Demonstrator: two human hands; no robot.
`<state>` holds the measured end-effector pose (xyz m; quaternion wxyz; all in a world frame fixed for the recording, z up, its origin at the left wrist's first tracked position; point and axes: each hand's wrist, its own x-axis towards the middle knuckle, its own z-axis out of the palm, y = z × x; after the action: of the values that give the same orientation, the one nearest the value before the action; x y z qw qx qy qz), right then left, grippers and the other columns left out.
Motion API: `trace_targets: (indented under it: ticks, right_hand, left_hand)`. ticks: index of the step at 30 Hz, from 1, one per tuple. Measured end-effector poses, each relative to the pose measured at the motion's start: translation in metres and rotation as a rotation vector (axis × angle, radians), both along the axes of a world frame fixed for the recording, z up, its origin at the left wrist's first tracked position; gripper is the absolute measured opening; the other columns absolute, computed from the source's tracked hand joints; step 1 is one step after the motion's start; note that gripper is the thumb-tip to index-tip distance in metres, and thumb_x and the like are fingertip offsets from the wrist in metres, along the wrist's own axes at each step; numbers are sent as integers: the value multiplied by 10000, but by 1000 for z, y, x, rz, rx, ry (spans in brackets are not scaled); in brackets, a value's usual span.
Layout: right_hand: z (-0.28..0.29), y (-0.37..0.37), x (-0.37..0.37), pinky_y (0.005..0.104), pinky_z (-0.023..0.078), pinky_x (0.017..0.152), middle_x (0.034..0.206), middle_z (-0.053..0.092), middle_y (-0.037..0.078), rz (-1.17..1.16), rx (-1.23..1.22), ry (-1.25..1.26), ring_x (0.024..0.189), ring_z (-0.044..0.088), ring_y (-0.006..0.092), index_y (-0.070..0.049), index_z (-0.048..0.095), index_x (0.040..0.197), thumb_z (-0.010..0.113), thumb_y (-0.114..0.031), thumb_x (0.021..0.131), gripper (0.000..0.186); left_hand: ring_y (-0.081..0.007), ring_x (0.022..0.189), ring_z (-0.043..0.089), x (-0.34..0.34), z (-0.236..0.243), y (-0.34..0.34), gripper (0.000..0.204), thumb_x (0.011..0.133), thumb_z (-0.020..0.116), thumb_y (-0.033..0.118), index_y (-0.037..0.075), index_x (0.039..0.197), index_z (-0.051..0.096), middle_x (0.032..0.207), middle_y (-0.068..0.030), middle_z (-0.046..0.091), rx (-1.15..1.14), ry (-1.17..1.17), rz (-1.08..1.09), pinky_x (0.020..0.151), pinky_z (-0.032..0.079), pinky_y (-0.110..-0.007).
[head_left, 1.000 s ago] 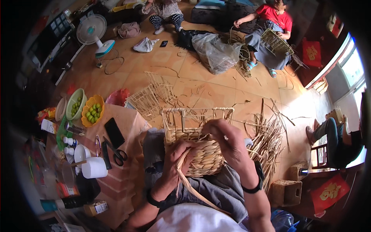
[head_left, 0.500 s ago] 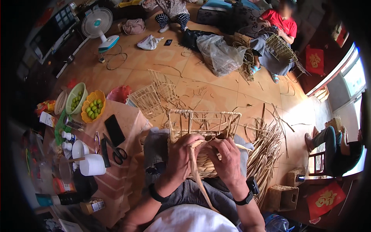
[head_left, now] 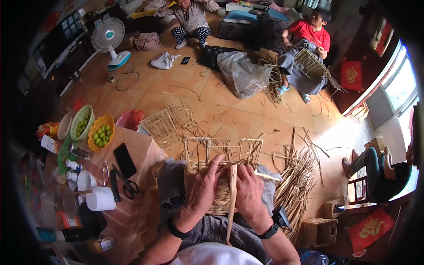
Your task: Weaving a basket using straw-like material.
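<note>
Resting part-woven basket (head_left: 223, 204) on lap (head_left: 204, 230), touching its woven side with left hand (head_left: 203, 187); cannot tell left fingers' grip. Clamping fingers of right hand (head_left: 251, 192) on pale flat strip (head_left: 232, 201) hanging down in front.

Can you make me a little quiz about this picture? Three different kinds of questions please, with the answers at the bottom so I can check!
1. True or false? Look at the basket: it is woven solid all the way to the top.

2. Which thing lies right beside the black scissors?
A) the fan
B) the flat black phone
C) the clear plastic bag

3. What hangs down between the person's left hand and right hand?

Key:
1. False: its upper part is an open frame.
2. B.
3. A pale flat strip.
</note>
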<state>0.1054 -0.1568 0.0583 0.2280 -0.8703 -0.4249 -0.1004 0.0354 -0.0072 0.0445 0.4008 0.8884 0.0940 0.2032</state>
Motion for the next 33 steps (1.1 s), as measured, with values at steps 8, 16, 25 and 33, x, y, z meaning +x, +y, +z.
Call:
trace_targets:
  ticks: [8, 16, 25, 33]
  right_hand:
    - [8, 17, 0, 454, 521, 717, 992, 538, 130, -6, -70, 58, 970, 570, 331, -39, 661, 968, 645, -208, 858, 202]
    - [3, 12, -3, 473, 506, 720, 1014, 511, 156, 19, -36, 8, 983, 538, 355, -20, 647, 991, 625, -200, 864, 222]
    - [8, -8, -2, 372, 563, 814, 1084, 695, 124, 20, 437, 322, 969, 681, 322, -13, 719, 1050, 740, 54, 865, 198]
    - [21, 0, 7, 428, 541, 747, 951, 676, 156, -93, 343, 276, 892, 694, 377, -34, 649, 1210, 775, -64, 879, 355]
  left_hand:
    - [-265, 987, 767, 8, 4, -9, 450, 1020, 617, -25, 91, 1449, 552, 1062, -178, 778, -326, 48, 58, 839, 590, -357]
    - [-205, 956, 761, 13, -6, -8, 475, 1002, 620, -68, 77, 1449, 546, 1027, -172, 784, -391, -27, 59, 814, 584, -331]
    - [-344, 899, 768, 10, 2, -14, 430, 975, 692, 57, 94, 1386, 571, 982, -157, 785, -91, 60, 132, 743, 579, -408]
    - [-368, 872, 763, 10, -8, -16, 496, 955, 716, 87, 123, 1414, 532, 993, -152, 781, 46, 49, 142, 752, 588, -454]
